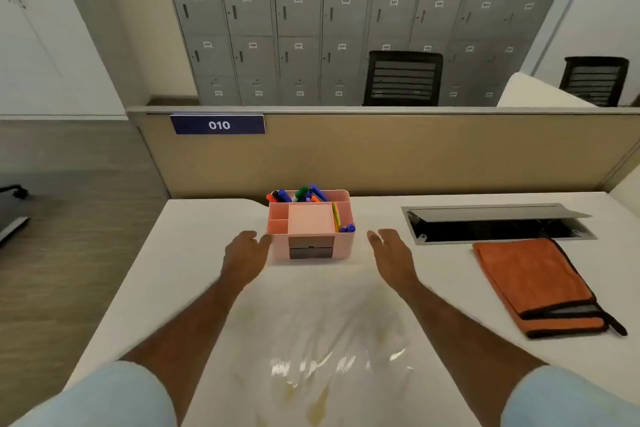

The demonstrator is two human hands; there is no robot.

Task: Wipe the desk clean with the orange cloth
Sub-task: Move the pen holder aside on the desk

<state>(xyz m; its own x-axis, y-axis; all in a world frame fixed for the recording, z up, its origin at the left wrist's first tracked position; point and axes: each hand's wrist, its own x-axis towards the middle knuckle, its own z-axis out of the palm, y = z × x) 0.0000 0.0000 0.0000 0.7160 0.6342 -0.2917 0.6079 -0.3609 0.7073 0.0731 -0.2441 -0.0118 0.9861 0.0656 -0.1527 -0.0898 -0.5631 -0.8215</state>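
Observation:
The orange cloth (535, 282), folded and edged in black, lies on the right side of the white desk (194, 236). A wet, yellowish smear (329, 357) spreads over the desk's near middle. My left hand (246, 253) is open just left of a pink desk organiser (311, 229), its fingertips at the organiser's left wall. My right hand (391, 251) is open a short way right of the organiser, not touching it. Neither hand is near the cloth.
The organiser holds several coloured markers and a pink note pad. An open cable hatch (495, 224) with a raised grey lid sits behind the cloth. A beige partition (415, 152) with a "010" sign closes off the desk's far edge. The desk's left edge drops to wooden floor.

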